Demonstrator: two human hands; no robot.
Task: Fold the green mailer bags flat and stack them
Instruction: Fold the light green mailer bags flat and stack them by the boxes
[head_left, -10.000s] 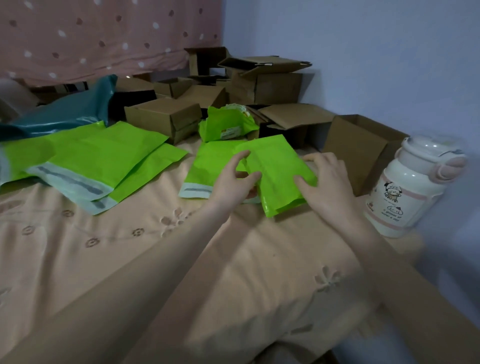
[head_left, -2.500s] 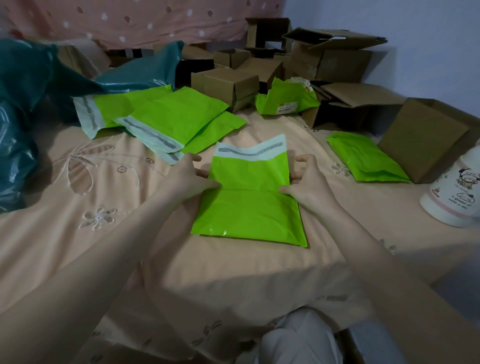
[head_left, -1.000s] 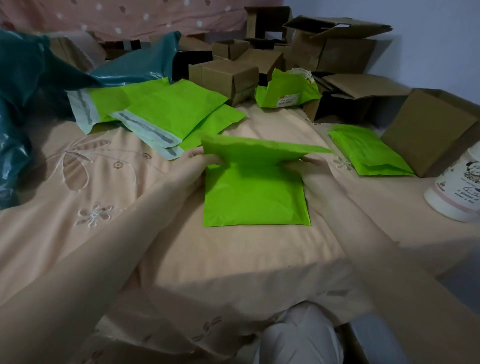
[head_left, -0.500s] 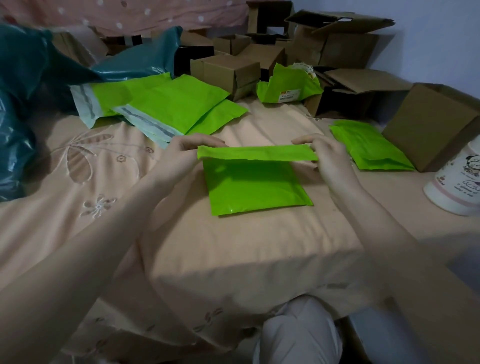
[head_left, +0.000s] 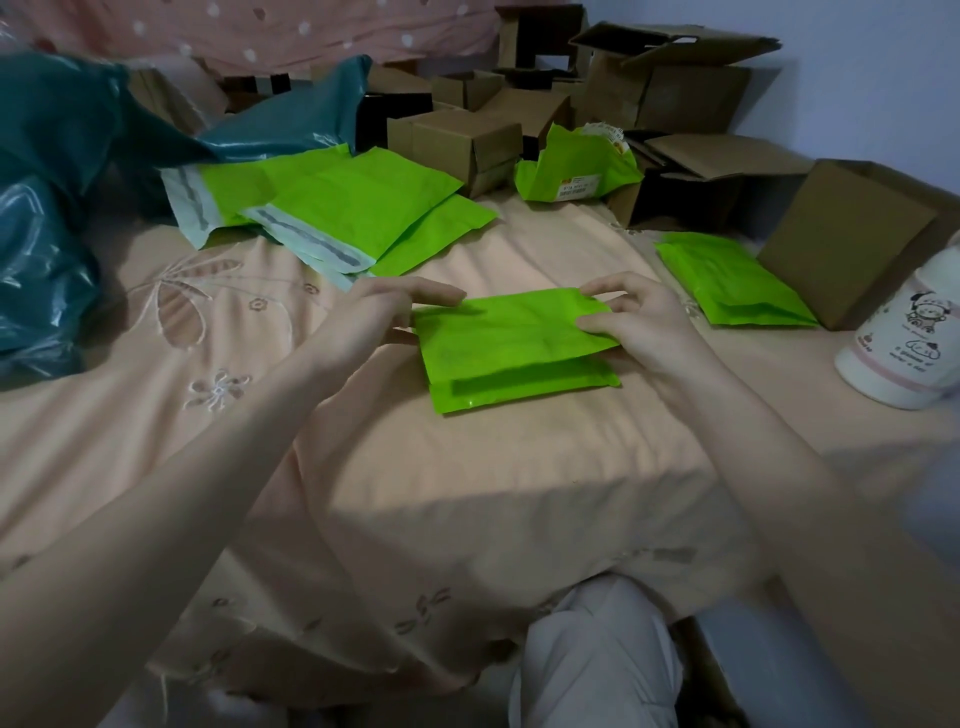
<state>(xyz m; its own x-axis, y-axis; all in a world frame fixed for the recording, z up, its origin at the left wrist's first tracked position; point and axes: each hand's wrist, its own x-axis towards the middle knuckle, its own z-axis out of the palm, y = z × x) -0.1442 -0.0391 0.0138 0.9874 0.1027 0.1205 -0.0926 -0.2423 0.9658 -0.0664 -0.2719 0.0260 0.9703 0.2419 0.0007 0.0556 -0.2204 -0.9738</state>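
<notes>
A green mailer bag (head_left: 511, 343) lies on the peach bedspread in front of me, its upper half doubled over toward me so the fold nearly covers the lower half. My left hand (head_left: 384, 314) pinches its left edge and my right hand (head_left: 636, 322) pinches its right edge. One folded green mailer (head_left: 732, 283) lies flat to the right. A loose pile of unfolded green mailers (head_left: 343, 213) with pale adhesive strips lies at the back left. A crumpled green mailer with a label (head_left: 574, 166) sits among the boxes.
Several cardboard boxes (head_left: 457, 143) crowd the back, and one box (head_left: 852, 244) stands at the right. A white jug with a cartoon print (head_left: 904, 343) stands at the right edge. Teal plastic bags (head_left: 47, 228) lie at the left. The bed's front edge (head_left: 467, 597) drops near my knee.
The top half of the mailer, raised on edge half a second ago, has been brought down toward me onto the lower half. Both hands kept hold of its side edges.
</notes>
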